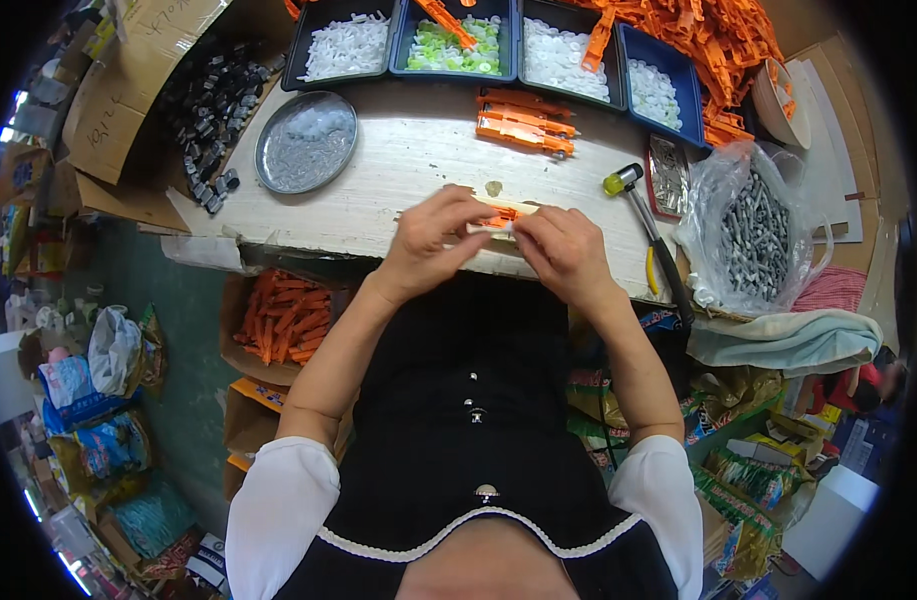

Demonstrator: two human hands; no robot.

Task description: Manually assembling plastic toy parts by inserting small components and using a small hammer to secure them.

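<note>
An orange plastic part [502, 214] lies between my two hands, close above the front edge of the white worktable. My left hand [433, 240] is closed on its left end with thumb and fingers. My right hand [568, 255] is closed in a pinch at the other end, where a small white piece shows by the fingertips; what exactly it grips is mostly hidden. Beyond my hands, several assembled orange parts [525, 124] lie in a stack. To the right rests a hammer [633, 190] with a yellow and black head.
Bins of small white pieces [346, 48] and green-white pieces [456, 48] line the back. A round metal dish [306, 142] sits left, near black parts [213, 110]. At right are a bag of grey metal parts [748, 235] and an orange heap [688, 40]. Below left, a box holds orange pieces [283, 315].
</note>
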